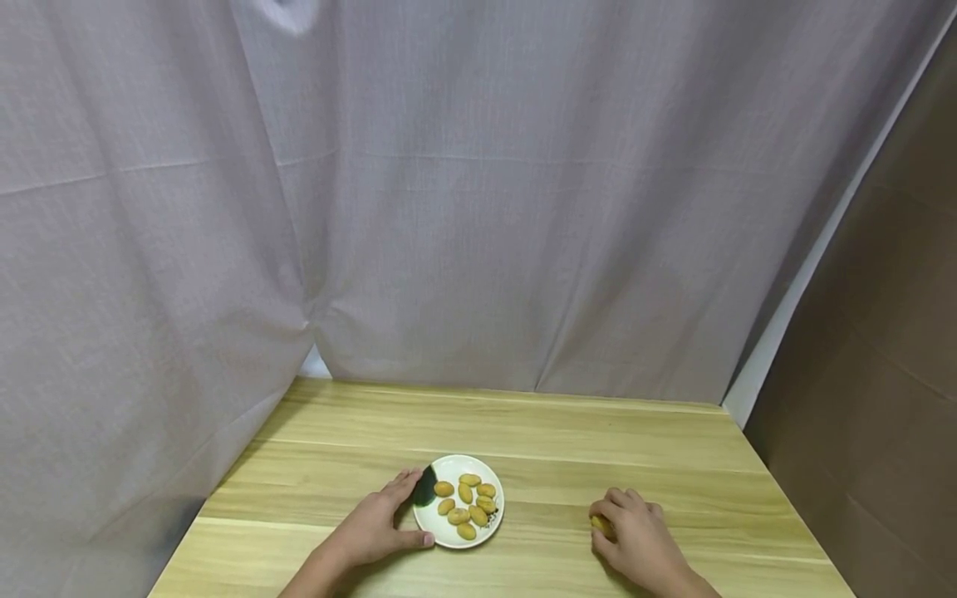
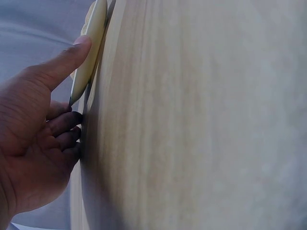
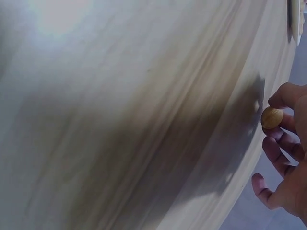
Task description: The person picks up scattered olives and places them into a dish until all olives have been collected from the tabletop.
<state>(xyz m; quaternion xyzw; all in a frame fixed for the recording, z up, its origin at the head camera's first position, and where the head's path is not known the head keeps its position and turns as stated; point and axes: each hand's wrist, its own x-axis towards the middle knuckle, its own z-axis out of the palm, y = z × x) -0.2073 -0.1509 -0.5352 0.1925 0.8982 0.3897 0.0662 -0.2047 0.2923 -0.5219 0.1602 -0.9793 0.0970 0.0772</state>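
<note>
A round white plate [image 1: 426,525] with a dark green patch stands on the wooden table, bearing several small yellow oval fruits [image 1: 458,517]. My left hand [image 1: 377,523] holds the plate by its left side, thumb on the near rim and fingers at the far left rim. The left wrist view shows the thumb [image 2: 72,57] against the plate's edge, with the other fingers curled below it. Over the table to the right of the plate, my right hand [image 1: 639,536] pinches one yellow oval fruit [image 3: 272,118] between thumb and fingertips. The palm hides part of that fruit in the head view.
The wood-grained table [image 1: 538,432] reaches back to a grey curtain [image 1: 478,249]. More grey cloth [image 1: 134,332] hangs along the left edge. A brown panel or drape [image 1: 875,349] stands on the right.
</note>
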